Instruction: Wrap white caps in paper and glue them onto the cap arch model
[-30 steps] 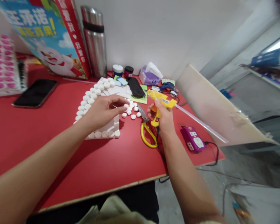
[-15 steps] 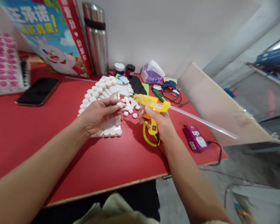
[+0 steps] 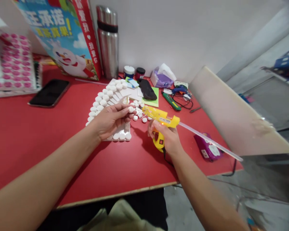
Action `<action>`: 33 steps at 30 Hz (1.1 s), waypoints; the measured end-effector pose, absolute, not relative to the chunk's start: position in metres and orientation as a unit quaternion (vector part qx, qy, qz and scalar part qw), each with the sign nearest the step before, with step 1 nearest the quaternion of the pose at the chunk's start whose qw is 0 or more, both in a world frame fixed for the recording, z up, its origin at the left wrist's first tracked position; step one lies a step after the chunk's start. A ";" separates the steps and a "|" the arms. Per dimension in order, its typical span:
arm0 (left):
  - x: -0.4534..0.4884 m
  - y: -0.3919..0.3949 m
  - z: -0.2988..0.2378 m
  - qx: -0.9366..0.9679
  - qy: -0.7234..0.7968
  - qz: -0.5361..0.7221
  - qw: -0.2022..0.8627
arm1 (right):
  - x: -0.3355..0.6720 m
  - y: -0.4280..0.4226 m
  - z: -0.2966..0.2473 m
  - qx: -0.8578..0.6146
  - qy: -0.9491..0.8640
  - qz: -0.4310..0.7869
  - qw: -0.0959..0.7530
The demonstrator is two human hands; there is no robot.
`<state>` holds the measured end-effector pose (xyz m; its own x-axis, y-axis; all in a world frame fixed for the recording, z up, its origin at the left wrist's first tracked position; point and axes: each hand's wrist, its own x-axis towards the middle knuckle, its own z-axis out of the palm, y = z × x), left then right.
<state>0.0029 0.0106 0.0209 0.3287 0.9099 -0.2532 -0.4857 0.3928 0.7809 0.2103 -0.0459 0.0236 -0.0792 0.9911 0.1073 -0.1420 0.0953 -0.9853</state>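
Note:
Between thumb and fingers, my left hand pinches a small white round disc. My right hand is wrapped round the handle of a yellow hot glue gun, its nozzle pointing left, close to the disc. A long clear glue stick sticks out of the gun's back. Below and behind my left hand lies a white board bearing rows of white discs along its edges; my hand hides part of it. Loose white discs lie in a pile behind the nozzle.
A phone, a printed box and a steel flask stand or lie at left. Behind are a black phone-like object, a green cutter and a tissue pack. A purple power socket sits right, near the table edge.
The glue gun has tilted, its nozzle now nearer the disc in my left hand and its back end lower. The whole view has shifted slightly, so things appear further right.

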 end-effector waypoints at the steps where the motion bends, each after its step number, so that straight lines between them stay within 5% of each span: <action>1: 0.003 0.011 0.021 0.300 0.352 0.459 0.758 | 0.211 -0.046 0.022 -0.413 -0.514 0.532 0.531; 33: 0.006 0.012 0.018 0.301 0.334 0.461 0.765 | 0.213 -0.042 0.018 -0.422 -0.541 0.544 0.483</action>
<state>0.0062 0.0118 0.0177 0.3528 0.9061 -0.2334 -0.5047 0.3943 0.7680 0.2133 -0.0423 0.0180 -0.1775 0.9821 0.0634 -0.0674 0.0522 -0.9964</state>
